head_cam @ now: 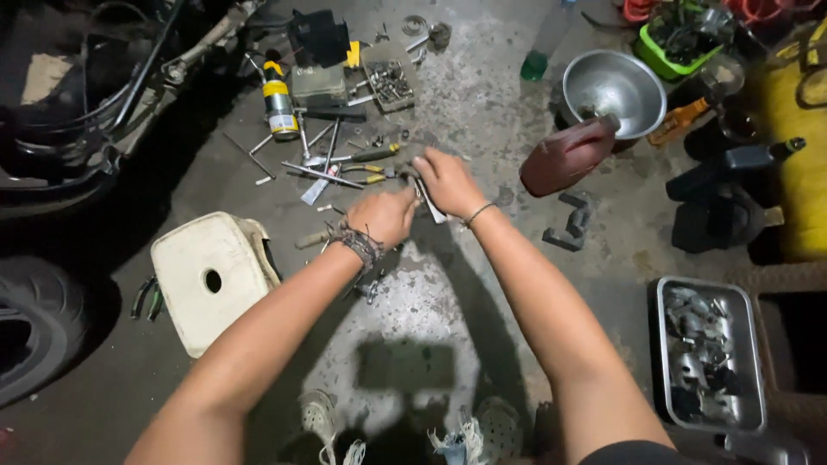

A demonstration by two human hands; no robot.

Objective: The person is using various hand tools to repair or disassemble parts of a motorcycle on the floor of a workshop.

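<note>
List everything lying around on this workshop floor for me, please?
Stool: one, white, floor left.
Spray can: one, yellow and silver, upper left.
Screwdrivers: several, yellow-handled, by the hands.
Parts box: one, grey, top centre.
Funnel: one, silver, upper right.
Jug: one, dark red, under the funnel.
Metal tray: one, silver, lower right, holding parts.
Tyre: one, black, left edge.
Left hand: closed around something unclear.
Right hand: fingers bent, reaching among tools.

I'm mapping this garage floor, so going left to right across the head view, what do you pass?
Tyre → white stool → left hand → right hand → red oil jug → metal tray of parts.
</note>
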